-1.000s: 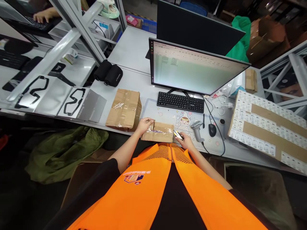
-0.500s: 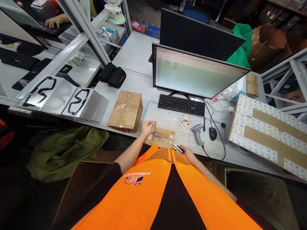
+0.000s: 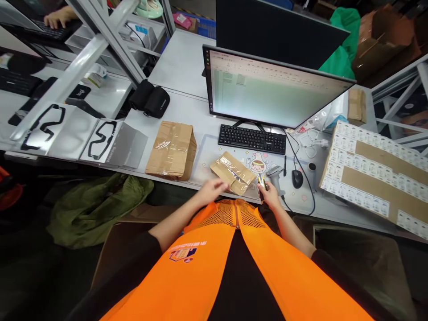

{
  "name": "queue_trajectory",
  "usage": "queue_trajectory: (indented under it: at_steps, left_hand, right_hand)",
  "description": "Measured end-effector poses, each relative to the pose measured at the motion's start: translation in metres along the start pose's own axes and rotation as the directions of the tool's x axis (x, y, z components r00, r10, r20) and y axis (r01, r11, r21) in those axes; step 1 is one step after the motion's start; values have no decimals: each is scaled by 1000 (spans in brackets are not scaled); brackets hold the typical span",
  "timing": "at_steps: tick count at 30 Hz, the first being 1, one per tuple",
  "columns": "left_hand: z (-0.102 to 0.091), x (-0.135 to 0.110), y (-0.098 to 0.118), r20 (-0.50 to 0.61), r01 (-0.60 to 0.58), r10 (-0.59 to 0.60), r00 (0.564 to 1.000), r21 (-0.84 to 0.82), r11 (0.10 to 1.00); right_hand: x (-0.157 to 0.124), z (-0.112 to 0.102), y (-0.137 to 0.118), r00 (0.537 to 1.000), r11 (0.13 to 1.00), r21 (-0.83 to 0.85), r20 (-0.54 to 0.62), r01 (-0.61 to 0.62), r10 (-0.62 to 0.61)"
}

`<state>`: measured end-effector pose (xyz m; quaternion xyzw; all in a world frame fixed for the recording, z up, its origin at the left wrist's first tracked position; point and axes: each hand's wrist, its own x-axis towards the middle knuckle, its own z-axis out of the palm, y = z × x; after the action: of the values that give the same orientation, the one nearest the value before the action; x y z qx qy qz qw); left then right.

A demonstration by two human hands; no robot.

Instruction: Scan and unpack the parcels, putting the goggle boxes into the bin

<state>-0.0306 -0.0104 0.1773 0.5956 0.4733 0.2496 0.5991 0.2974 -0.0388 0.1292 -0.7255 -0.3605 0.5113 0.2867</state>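
Note:
A small taped cardboard package [image 3: 233, 173] lies at a slant on the desk mat in front of me. My left hand [image 3: 213, 191] is at its near left edge, fingers closed against the cardboard; the exact grip is partly hidden. On the other side, my right hand [image 3: 270, 196] is wrapped round a yellow and black box cutter [image 3: 261, 182], which points away from me beside the package's right end. Just beyond that hand lies a grey barcode scanner [image 3: 274, 178], partly covered by it.
A larger taped cardboard box [image 3: 170, 149] stands to the left. Behind the package are a keyboard [image 3: 252, 139] and a monitor [image 3: 277, 89]. A mouse [image 3: 297, 179] and a label-covered carton [image 3: 374, 174] are on the right. Another person's hand [image 3: 60, 18] rests at a keyboard, upper left.
The package has moved away from my body and turned on the mat. My left hand has shifted from its upper left corner to its near edge. My right hand has raised the box cutter forward.

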Motion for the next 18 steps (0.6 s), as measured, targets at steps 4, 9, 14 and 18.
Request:
queue_trajectory:
  at_steps: [4,9,14,18]
  left_hand:
    - [-48,83,25,-241,-61,113,964,211,976]
    - [-48,128,-8,-215,86,-48,975,174,981]
    - [-33,110,-44,-279,141,-102,955,122,983]
    - [-24,100,-60,-388,165,-153,909,-1,986]
  right_hand:
    - [-2,4,-2,999,1000,26,41,0,-1]
    - [-17,7,-8,994,998,62,112,-3,-4]
    - [-30,16,1,994,998,50,103,40,-45]
    - [-36,24,10,987,996,9,129,93,-94]
